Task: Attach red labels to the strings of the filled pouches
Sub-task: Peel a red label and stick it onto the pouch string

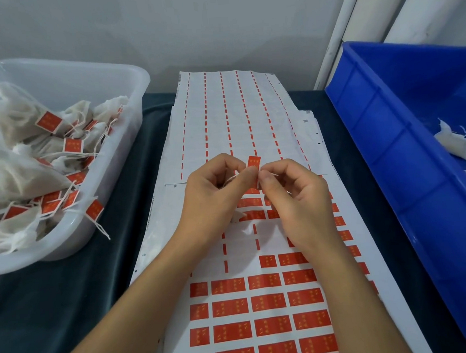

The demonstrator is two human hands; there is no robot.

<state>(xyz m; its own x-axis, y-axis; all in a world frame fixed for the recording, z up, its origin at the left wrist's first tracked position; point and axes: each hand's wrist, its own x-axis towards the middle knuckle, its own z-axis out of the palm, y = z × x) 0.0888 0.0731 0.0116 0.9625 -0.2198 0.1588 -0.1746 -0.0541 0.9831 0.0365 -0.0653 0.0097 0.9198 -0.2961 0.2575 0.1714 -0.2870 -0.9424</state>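
Note:
My left hand (216, 188) and my right hand (294, 192) meet above the label sheet (259, 296), fingertips together. Between them they pinch a red label (253, 161) that sticks up above the fingers, folded over a thin white string (230, 179). A bit of white pouch (236, 216) shows under my left hand; most of it is hidden. Rows of red labels (268, 302) fill the near part of the sheet.
A clear plastic tub (129, 82) at the left holds several white pouches with red labels on their strings. A blue crate (380, 120) at the right holds a few white pouches (454, 141). Used backing sheets (223, 117) lie behind, on a dark cloth (70, 292).

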